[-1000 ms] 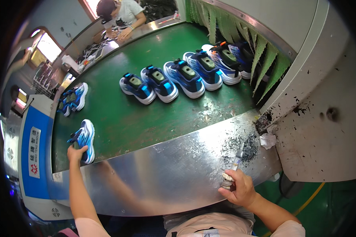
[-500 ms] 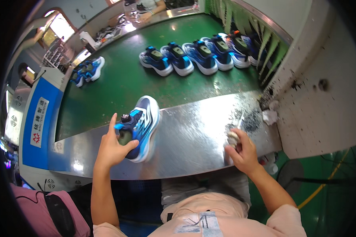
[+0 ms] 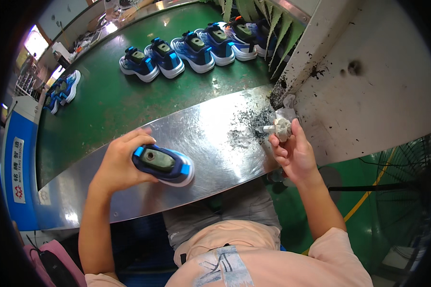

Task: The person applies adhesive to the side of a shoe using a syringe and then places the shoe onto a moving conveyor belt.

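My left hand (image 3: 124, 160) is clamped round the front end of a blue shoe (image 3: 184, 171), thumb on the near side, fingers over the far side, spread just as wide as the shoe; toe hidden under my hand. Shoe sits to the right of that palm, over the metal counter (image 3: 215, 138); can't tell if the sole touches it. Opening faces up, heel points toward my other hand, probably so the heel end and the green insert (image 3: 164, 161) inside stay clear of my fingers. My right hand (image 3: 294, 143) is closed on a small tool (image 3: 283, 130), thumb and curled fingers round its pale wrapped lump, palm partly turned up; the wrapping likely gives a fatter grip. Its thin tip sticks out left of that hand, in the gap between the two hands, apart from the shoe. Black flecks (image 3: 246, 125) lie on the counter beside the tip, crumpled paper (image 3: 286, 112) just beyond the right hand. Past both hands, a row of shoes (image 3: 203, 58) stands on the green belt (image 3: 105, 105), heels my way, perhaps for easy picking up; smaller bunch of shoes (image 3: 71, 88) beyond the left hand, well apart.
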A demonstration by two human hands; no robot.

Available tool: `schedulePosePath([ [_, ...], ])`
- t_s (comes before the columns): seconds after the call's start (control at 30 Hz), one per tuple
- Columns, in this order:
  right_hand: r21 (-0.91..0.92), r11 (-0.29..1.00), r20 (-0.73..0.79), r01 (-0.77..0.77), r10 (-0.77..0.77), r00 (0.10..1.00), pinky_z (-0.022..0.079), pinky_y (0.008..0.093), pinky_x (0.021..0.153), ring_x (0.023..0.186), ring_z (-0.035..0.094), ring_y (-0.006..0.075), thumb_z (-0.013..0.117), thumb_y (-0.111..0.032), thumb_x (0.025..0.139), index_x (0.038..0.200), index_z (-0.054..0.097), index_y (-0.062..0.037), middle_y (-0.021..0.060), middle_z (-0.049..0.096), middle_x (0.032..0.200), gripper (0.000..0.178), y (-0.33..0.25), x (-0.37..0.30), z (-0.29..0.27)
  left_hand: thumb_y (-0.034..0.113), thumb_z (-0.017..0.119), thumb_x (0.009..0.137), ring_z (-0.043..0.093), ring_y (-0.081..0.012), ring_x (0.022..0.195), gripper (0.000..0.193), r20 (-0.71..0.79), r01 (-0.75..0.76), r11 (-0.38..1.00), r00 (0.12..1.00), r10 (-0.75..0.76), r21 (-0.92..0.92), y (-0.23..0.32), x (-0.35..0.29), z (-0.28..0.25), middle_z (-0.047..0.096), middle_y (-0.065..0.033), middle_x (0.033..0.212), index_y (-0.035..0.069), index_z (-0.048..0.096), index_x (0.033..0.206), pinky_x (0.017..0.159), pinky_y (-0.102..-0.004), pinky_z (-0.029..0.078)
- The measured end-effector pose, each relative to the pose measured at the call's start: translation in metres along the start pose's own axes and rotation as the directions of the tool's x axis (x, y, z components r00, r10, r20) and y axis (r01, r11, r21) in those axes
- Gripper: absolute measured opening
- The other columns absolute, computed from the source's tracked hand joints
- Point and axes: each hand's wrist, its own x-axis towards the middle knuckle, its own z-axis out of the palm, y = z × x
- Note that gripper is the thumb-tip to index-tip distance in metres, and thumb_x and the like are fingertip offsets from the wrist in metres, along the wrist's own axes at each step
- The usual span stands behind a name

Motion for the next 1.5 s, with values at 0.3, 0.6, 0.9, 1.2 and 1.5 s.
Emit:
schedulePosePath([
  [0.3,-0.64,0.746,0.052,0.181,-0.193,0.98,0.038,0.0181,0.066,0.075,0.044,0.004,0.054,-0.027,0.095,0.124,0.044,-0.0049,-0.002,0.05,0.089,0.038,0.028,-0.02,-0.002,0.007,0.077,0.053,0.059,-0.0387,0.104,0.055,-0.206,0.058,0.978,0.978,-0.016,0.201,0.059,-0.068,0.049,0.061,-0.0191,0.106,-0.004,0.059,0.104,0.096,-0.0503,0.045],
  [0.6,-0.725,0.645,0.079,0.241,-0.27,0.96,0.038,0.0183,0.064,0.074,0.044,0.0044,0.055,-0.025,0.094,0.122,0.045,-0.0037,-0.0016,0.051,0.089,0.036,0.039,-0.016,0.005,0.002,0.069,0.051,0.058,-0.0365,0.105,0.053,-0.235,0.058,0.984,0.972,-0.016,0.171,0.056,-0.062,0.051,0.062,-0.0165,0.106,-0.002,0.061,0.104,0.093,-0.0468,0.046],
  [0.9,-0.822,0.564,0.0,0.077,-0.134,0.991,0.042,0.02,0.065,0.073,0.049,0.0061,0.051,-0.021,0.095,0.123,0.045,-0.0039,0.0013,0.055,0.088,0.033,0.023,-0.016,0.007,0.003,0.07,0.05,0.06,-0.0356,0.099,0.051,-0.257,0.048,0.997,0.966,-0.031,0.062,0.048,-0.052,0.046,0.062,-0.0166,0.102,-0.003,0.062,0.1,0.088,-0.0444,0.048],
  [1.2,-0.348,0.937,0.407,0.035,0.117,0.906,0.024,0.0186,0.039,0.043,0.03,0.0051,0.027,-0.071,0.088,0.118,0.04,-0.0072,0.001,0.042,0.057,0.072,0.004,0.009,0.13,0.007,0.064,0.072,0.064,-0.03,0.092,0.021,-0.421,-0.015,0.978,0.901,0.103,0.208,0.048,-0.077,0.071,0.065,-0.015,0.096,0.0,0.065,0.092,0.083,-0.0418,0.053],
  [1.5,-0.517,0.748,0.432,-0.415,0.647,0.628,0.029,0.0227,0.039,0.042,0.032,0.0107,0.014,-0.067,0.091,0.121,0.041,-0.0058,0.003,0.04,0.056,0.073,0.055,0.055,0.24,0.008,0.058,0.08,0.063,-0.0249,0.098,0.016,-0.535,0.022,0.981,0.84,0.087,0.194,0.054,-0.101,0.098,0.065,-0.007,0.1,0.006,0.065,0.094,0.088,-0.0375,0.051],
])
